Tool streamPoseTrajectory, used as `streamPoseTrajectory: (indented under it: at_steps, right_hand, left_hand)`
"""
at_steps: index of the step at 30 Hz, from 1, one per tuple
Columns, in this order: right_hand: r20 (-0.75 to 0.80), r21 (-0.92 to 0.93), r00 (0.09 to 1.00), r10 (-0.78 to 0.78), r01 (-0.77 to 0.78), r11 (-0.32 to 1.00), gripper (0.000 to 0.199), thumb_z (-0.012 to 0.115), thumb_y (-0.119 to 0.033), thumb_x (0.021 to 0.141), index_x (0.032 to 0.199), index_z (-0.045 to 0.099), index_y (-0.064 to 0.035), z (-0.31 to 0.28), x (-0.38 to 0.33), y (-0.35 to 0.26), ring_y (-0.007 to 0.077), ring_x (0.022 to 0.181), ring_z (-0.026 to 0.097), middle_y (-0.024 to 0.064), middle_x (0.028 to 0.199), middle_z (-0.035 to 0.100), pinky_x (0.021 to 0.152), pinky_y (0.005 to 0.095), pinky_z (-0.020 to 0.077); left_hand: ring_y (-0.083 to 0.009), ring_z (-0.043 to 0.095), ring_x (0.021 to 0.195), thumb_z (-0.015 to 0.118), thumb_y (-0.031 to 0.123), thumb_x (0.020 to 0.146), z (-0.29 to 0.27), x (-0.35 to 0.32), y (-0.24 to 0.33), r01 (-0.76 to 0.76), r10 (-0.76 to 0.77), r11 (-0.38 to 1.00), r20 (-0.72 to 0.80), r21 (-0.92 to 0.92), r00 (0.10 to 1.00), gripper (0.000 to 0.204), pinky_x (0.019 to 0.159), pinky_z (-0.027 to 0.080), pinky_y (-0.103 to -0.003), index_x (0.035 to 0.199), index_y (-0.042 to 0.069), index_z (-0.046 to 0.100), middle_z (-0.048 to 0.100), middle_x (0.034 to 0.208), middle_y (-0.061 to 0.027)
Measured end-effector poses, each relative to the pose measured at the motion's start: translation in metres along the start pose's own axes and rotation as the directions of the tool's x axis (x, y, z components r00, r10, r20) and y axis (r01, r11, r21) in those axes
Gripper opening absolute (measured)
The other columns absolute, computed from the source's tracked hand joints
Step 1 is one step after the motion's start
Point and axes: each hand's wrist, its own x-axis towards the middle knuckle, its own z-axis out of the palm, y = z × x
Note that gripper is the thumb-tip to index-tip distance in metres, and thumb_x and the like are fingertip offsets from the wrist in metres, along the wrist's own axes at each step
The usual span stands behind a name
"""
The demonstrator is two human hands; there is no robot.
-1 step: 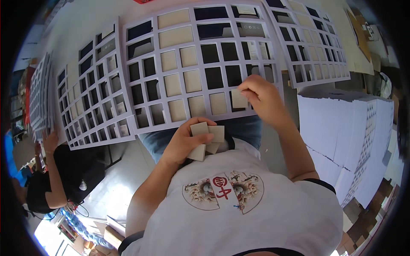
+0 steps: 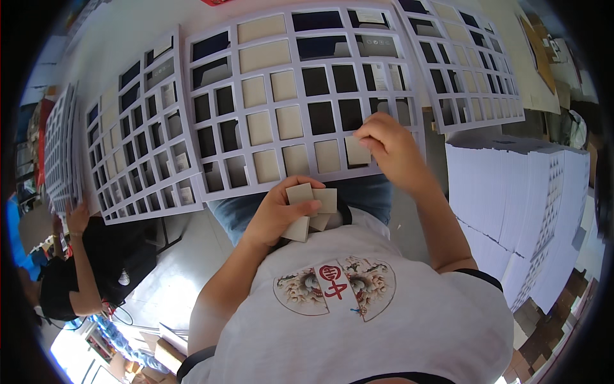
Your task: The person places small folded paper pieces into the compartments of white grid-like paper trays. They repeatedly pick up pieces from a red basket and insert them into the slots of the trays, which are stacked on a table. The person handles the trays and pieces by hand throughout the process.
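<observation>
My right hand (image 2: 387, 142) pinches a tile (image 2: 357, 152) at the board's (image 2: 249, 188) bottom row.
My left hand (image 2: 270, 216) grips loose tiles (image 2: 299, 193) that hide its fingertips; my right covers one tile corner; a white stack (image 2: 489, 198) stands rightward.

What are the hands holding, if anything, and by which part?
Left hand: several beige tiles, thumb across the bunch's middle. Right hand: at another tile's upper edge; gripped or merely touched, I can't tell.

The left grip (image 2: 275, 216) holds several beige squares (image 2: 327, 201).
</observation>
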Motion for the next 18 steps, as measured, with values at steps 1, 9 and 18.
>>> streamPoseTrajectory:
  at_steps: [1, 9, 18]
  right_hand:
    - [-0.002, 0.008, 0.999, -0.037, 0.037, 0.999, 0.012, 0.062, 0.007, 0.084, 0.093, 0.059, -0.0007, 0.004, 0.0, 0.002, 0.0289, 0.081, 0.059, 0.0106, 0.09, 0.058, 0.07, 0.0354, 0.0466]
    - [-0.031, -0.29, 0.991, -0.126, 0.112, 0.95, 0.022, 0.064, 0.004, 0.083, 0.104, 0.067, -0.0035, 0.01, -0.021, 0.002, 0.0299, 0.096, 0.058, 0.0114, 0.102, 0.056, 0.079, 0.038, 0.0482]
    - [0.206, 0.228, 0.946, 0.249, -0.294, 0.928, 0.033, 0.071, -0.008, 0.085, 0.117, 0.063, -0.0059, 0.014, -0.054, -0.049, 0.0175, 0.087, 0.061, 0.0081, 0.096, 0.062, 0.074, 0.0314, 0.0493]
  left_hand:
    - [-0.0139, 0.063, 0.095, 0.072, 0.007, 0.084, 0.003, 0.0, 0.0, -0.013, 0.013, 1.0, -0.005, -0.028, 1.0, 0.035, 0.083, 0.053, -0.028, 0.117, 0.004, 0.059, 0.067, 0.11, -0.0077]
    - [-0.0123, 0.064, 0.093, 0.073, 0.008, 0.086, 0.006, 0.002, 0.002, -0.001, -0.001, 0.999, -0.045, -0.04, 0.999, 0.033, 0.083, 0.053, -0.027, 0.116, 0.005, 0.061, 0.069, 0.108, -0.0063]
    - [-0.0135, 0.065, 0.089, 0.072, 0.007, 0.087, 0.013, 0.0, -0.003, -0.045, 0.04, 0.993, -0.042, -0.11, 0.998, 0.035, 0.081, 0.054, -0.028, 0.12, 0.005, 0.059, 0.067, 0.106, -0.0065]
